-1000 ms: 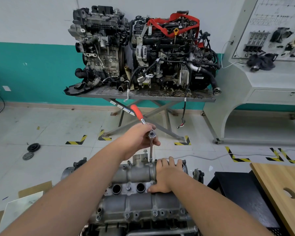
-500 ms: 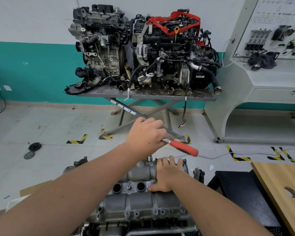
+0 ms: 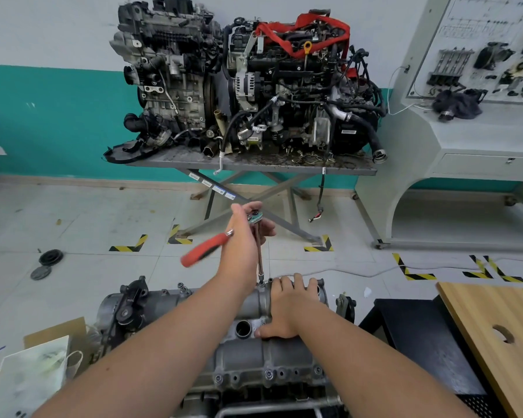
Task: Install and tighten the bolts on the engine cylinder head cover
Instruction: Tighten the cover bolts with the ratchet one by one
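The grey metal cylinder head cover [image 3: 245, 354] lies low in the middle of the view, with round plug holes and several bolts along its near edge. My left hand [image 3: 245, 236] grips the head of a ratchet wrench [image 3: 206, 250], whose red handle points down to the left. A long chrome extension [image 3: 259, 254] runs down from the ratchet head to a bolt [image 3: 261, 284] at the cover's far edge. My right hand [image 3: 290, 309] lies flat on the cover just right of that bolt, fingers straight.
Two engines [image 3: 242, 82] stand on a grey scissor-leg table [image 3: 254, 165] ahead. A training panel stand [image 3: 465, 122] is at the right. A wooden tabletop [image 3: 501, 336] and a black stand [image 3: 420, 336] sit at the lower right. Cardboard [image 3: 34, 375] lies lower left.
The ratchet handle has swung from pointing right to pointing down-left, and my left hand has risen higher above the cover. My right hand has stayed flat on the cover.
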`<act>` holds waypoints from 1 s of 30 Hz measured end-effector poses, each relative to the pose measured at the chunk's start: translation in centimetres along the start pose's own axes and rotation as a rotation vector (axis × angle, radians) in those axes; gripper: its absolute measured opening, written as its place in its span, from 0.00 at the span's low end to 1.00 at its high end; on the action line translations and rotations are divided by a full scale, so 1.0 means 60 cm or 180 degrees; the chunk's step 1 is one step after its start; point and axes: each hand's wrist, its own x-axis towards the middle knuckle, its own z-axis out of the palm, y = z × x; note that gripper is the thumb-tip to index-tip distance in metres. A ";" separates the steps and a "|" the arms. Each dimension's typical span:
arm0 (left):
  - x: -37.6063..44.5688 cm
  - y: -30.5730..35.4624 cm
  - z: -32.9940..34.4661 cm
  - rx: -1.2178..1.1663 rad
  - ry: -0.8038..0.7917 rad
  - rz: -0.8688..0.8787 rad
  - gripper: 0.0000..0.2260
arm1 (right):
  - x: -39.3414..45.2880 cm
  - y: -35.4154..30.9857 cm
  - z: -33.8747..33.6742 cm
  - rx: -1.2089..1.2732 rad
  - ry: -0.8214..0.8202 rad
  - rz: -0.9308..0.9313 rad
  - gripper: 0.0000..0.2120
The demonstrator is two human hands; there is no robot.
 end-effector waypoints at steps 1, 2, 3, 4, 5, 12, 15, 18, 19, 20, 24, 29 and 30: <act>0.005 0.005 0.002 -0.0313 0.0066 -0.0342 0.24 | 0.000 0.000 0.001 0.0004 0.0022 -0.0009 0.59; 0.011 0.010 0.001 -0.0504 0.0109 -0.0587 0.24 | 0.001 0.000 0.003 0.0002 0.0045 -0.0020 0.59; 0.017 0.015 -0.002 -0.0539 0.0134 -0.0761 0.23 | 0.001 0.001 0.004 -0.0004 0.0063 -0.0028 0.59; 0.023 0.022 -0.005 -0.0475 0.0139 -0.0886 0.20 | 0.002 0.001 0.004 -0.0012 0.0070 -0.0030 0.59; 0.028 0.029 -0.008 -0.0352 0.0112 -0.0963 0.17 | 0.002 0.001 0.004 -0.0021 0.0063 -0.0028 0.59; 0.036 0.089 -0.007 0.1725 -0.0896 -0.0743 0.08 | 0.003 0.002 0.004 -0.0025 0.0031 -0.0042 0.59; 0.032 0.105 0.000 0.2875 -0.1167 -0.0079 0.10 | 0.004 0.002 0.006 -0.0041 0.0044 -0.0046 0.60; 0.033 0.116 0.002 0.4291 -0.1482 0.1069 0.14 | 0.005 0.003 0.008 -0.0044 0.0057 -0.0044 0.60; 0.033 0.117 0.001 0.4657 -0.1579 0.1447 0.15 | 0.005 0.003 0.008 -0.0040 0.0052 -0.0039 0.60; 0.032 0.116 -0.003 0.4927 -0.1675 0.1840 0.15 | 0.005 0.002 0.008 -0.0041 0.0046 -0.0035 0.60; 0.018 0.086 -0.021 0.4746 -0.1792 0.3881 0.12 | -0.002 0.001 0.005 0.0025 0.0128 -0.0081 0.56; 0.000 0.029 -0.033 0.3902 -0.0723 0.4048 0.22 | -0.013 0.004 0.001 0.0026 0.0250 -0.0176 0.50; -0.005 0.021 -0.034 0.3705 -0.0561 0.3803 0.22 | -0.013 0.003 0.000 -0.0006 0.0246 -0.0163 0.51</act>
